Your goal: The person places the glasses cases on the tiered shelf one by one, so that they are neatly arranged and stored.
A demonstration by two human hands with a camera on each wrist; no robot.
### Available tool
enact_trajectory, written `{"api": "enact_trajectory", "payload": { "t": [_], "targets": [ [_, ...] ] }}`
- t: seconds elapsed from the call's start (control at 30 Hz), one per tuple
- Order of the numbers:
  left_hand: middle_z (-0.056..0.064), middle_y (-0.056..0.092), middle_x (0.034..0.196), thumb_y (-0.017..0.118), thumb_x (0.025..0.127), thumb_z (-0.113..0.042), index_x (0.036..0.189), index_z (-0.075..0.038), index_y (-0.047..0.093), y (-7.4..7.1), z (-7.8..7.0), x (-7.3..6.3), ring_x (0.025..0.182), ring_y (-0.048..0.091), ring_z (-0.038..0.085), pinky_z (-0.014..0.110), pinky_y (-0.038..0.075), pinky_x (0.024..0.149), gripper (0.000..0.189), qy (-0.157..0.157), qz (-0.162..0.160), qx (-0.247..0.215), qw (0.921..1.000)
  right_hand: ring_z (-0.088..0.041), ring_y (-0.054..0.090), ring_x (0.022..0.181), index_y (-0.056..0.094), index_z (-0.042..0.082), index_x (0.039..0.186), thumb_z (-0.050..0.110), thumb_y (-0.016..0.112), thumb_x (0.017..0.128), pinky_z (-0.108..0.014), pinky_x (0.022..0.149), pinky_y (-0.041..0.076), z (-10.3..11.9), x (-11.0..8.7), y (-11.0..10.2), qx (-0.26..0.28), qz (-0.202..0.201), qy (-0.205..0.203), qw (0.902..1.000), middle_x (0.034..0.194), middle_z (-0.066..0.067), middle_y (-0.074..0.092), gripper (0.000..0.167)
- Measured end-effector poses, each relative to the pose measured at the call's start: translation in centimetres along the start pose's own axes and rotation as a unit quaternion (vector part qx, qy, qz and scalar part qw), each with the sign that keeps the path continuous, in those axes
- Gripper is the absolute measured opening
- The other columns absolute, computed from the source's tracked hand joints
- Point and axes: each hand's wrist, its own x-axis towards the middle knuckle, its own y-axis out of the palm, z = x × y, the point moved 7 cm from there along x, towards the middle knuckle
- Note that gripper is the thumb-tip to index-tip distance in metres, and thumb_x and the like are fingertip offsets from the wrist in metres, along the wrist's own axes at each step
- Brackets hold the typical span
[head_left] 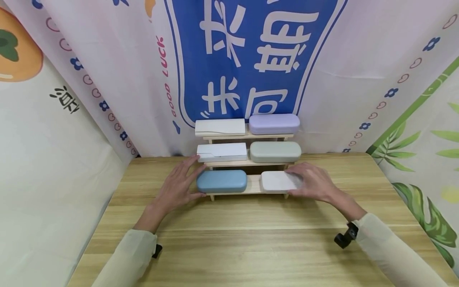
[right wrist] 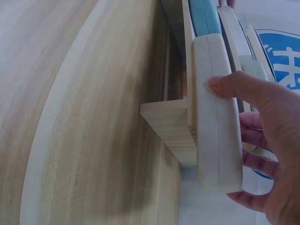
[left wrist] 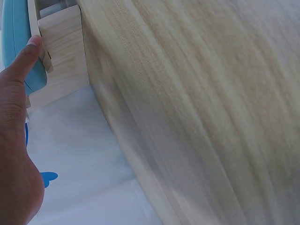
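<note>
In the head view, a three-step wooden rack [head_left: 254, 184] bears several glasses cases. My right hand [head_left: 311, 181] grips a white glasses case [head_left: 279, 181] at the right of the lowest step; its thumb lies on the front side, its fingers behind. The right wrist view shows that case [right wrist: 218, 140] jutting past the step's end. My left hand [head_left: 181, 181] spreads around the left end of a blue glasses case [head_left: 221, 181] on the same step. Its thumb [left wrist: 29, 54] touches the step's edge in the left wrist view; the other fingertips are hidden there.
On the middle step sit a white case [head_left: 222, 152] and a grey-green case [head_left: 275, 152]. The top step bears another white case [head_left: 220, 127] and a purple case [head_left: 274, 124]. A printed curtain [head_left: 333, 99] hangs behind the wooden table [head_left: 244, 243].
</note>
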Motion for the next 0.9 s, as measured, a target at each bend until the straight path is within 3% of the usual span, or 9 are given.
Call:
{"api": "enact_trajectory", "payload": {
  "t": [0.23,0.47,0.9],
  "targets": [
    [0.013,0.021,0.175,0.096,0.074,-0.051,0.159,-0.016,0.048,0.0,0.0,-0.1,0.158,0.027,0.037,0.058,0.029,0.128,0.103,-0.012,0.008,-0.003,0.9999,-0.034,0.073,0.101,0.076,0.007,0.125,0.041,0.100,0.065,-0.041,0.069,0.061,0.4,0.3,0.3,0.000,-0.011,-0.018,0.9998,0.122,-0.016,0.076,0.073],
    [0.013,0.022,0.175,0.096,0.074,-0.051,0.159,-0.015,0.048,0.0,-0.1,-0.1,0.158,0.027,0.036,0.057,0.029,0.128,0.104,-0.010,0.005,-0.002,0.9999,-0.031,0.074,0.105,0.080,0.009,0.115,0.041,0.099,0.067,-0.043,0.074,0.063,0.8,0.5,0.5,-0.001,-0.036,-0.042,0.9985,0.121,-0.010,0.077,0.061],
    [0.015,0.022,0.174,0.096,0.074,-0.050,0.158,-0.015,0.049,0.0,-0.1,-0.1,0.158,0.028,0.037,0.059,0.033,0.126,0.102,-0.010,0.004,0.000,0.9999,-0.030,0.073,0.106,0.082,0.011,0.111,0.045,0.100,0.065,-0.042,0.075,0.063,1.7,0.6,0.7,-0.018,-0.066,-0.064,0.9956,0.120,-0.007,0.079,0.060]
  ]
}}
